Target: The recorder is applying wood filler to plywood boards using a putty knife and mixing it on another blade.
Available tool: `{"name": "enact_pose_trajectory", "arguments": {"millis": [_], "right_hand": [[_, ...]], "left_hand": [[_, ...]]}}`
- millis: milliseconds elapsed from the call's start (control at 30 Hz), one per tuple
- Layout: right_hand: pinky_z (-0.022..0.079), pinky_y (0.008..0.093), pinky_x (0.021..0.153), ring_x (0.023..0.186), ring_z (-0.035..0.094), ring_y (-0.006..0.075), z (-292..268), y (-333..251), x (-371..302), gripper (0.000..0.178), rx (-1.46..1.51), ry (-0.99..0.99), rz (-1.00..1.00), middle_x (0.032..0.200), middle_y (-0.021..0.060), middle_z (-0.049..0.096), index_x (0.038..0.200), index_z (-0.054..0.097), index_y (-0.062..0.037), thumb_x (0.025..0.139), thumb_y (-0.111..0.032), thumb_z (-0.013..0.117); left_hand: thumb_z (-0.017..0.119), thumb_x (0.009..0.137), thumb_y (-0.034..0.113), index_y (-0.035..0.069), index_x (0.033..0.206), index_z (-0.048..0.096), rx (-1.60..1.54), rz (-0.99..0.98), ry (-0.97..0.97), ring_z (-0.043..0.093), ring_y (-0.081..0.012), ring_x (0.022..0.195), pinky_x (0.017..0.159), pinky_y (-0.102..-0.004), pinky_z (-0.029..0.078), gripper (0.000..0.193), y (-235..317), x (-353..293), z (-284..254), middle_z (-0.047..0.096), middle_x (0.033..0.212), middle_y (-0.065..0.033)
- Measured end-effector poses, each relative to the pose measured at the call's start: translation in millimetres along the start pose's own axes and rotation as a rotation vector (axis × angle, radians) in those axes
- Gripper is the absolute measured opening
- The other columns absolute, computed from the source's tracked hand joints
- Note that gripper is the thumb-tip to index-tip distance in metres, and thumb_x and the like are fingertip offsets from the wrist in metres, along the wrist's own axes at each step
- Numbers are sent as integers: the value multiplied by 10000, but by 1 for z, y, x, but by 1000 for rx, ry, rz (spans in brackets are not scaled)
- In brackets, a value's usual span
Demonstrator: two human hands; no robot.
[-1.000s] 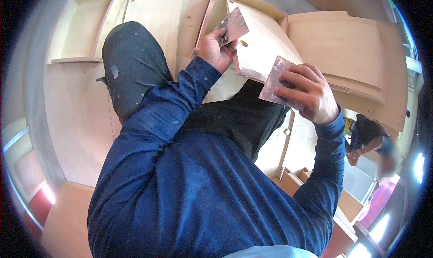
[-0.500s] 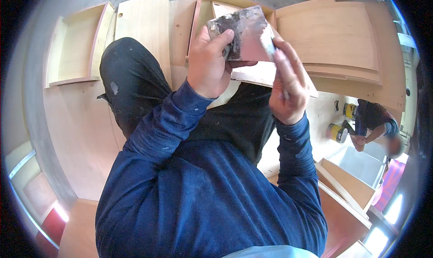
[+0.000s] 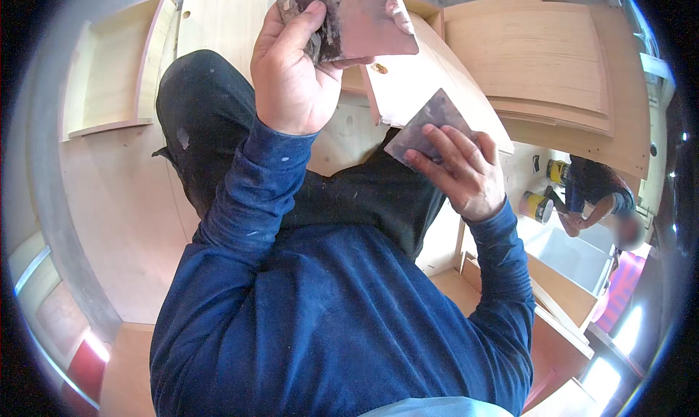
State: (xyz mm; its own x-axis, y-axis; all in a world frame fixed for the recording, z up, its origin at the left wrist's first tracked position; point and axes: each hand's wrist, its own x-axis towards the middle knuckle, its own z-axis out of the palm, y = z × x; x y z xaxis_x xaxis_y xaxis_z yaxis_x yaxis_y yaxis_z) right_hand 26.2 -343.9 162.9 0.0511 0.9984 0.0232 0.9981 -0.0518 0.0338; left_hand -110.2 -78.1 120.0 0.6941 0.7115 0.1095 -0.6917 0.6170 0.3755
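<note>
My left hand (image 3: 295,89) grips a flat plate (image 3: 364,27), thumb on top. Dark crusted residue covers the plate's left part, and smooth pinkish paste or sheen its right, with a pale dab near the right edge. Lower and to the right, my right hand (image 3: 470,166) holds a thin square grey spreader (image 3: 429,122), fingers laid across its face. The spreader is apart from the plate, tilted with one corner up, over my right leg. A pale wooden board (image 3: 415,93) lies beyond it, partly covered by the spreader.
An open drawer box (image 3: 109,82) stands at the far left. Stacked wooden panels (image 3: 539,60) lie at the far right. Tins (image 3: 536,206) and another person (image 3: 601,198) are at the right, near a light bin (image 3: 571,253). More wooden boxes (image 3: 561,293) sit lower right.
My left hand has carried the plate up and to the left. My right hand has drawn the spreader away from the plate, down and right, turning its flat face into view.
</note>
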Motion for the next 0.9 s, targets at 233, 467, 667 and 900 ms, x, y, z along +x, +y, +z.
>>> {"name": "enact_pose_trajectory", "arguments": {"millis": [233, 467, 667, 900], "right_hand": [[443, 398, 923, 1227, 538, 192, 4, 4, 13, 509, -63, -101, -264, 1412, 28, 558, 1256, 676, -280, 761, -179, 618], [445, 406, 927, 1224, 543, 192, 13, 4, 10, 500, -54, -130, -171, 1415, 23, 554, 1252, 675, -271, 766, -173, 613], [434, 424, 910, 1162, 586, 281, -45, 4, 11, 485, 86, 96, -87, 1276, 112, 635, 1160, 723, -166, 687, -60, 706], [424, 438, 1063, 1261, 535, 349, -30, -26, 7, 504, 720, 769, 470, 1349, 241, 543, 1452, 370, 58, 1013, -158, 490]], "left_hand": [[436, 1007, 120, 55, 1283, 525, 38, -2, -64, 691, -253, 1012, 721, -422, 634, 297, -2, 0, -3, 653, 1193, -114], [508, 969, 143, -32, 1309, 494, 47, 5, -57, 646, -253, 1068, 927, -346, 507, 383, -7, 1, 15, 642, 1179, -142], [454, 983, 62, 23, 1232, 507, 68, -24, 95, 711, -281, 940, 649, -441, 650, 258, -10, -3, 14, 655, 1129, -157], [444, 978, 72, -4, 1248, 460, 191, -217, 55, 716, -279, 914, 666, -421, 652, 281, -36, -14, 49, 649, 1118, -175]]}}
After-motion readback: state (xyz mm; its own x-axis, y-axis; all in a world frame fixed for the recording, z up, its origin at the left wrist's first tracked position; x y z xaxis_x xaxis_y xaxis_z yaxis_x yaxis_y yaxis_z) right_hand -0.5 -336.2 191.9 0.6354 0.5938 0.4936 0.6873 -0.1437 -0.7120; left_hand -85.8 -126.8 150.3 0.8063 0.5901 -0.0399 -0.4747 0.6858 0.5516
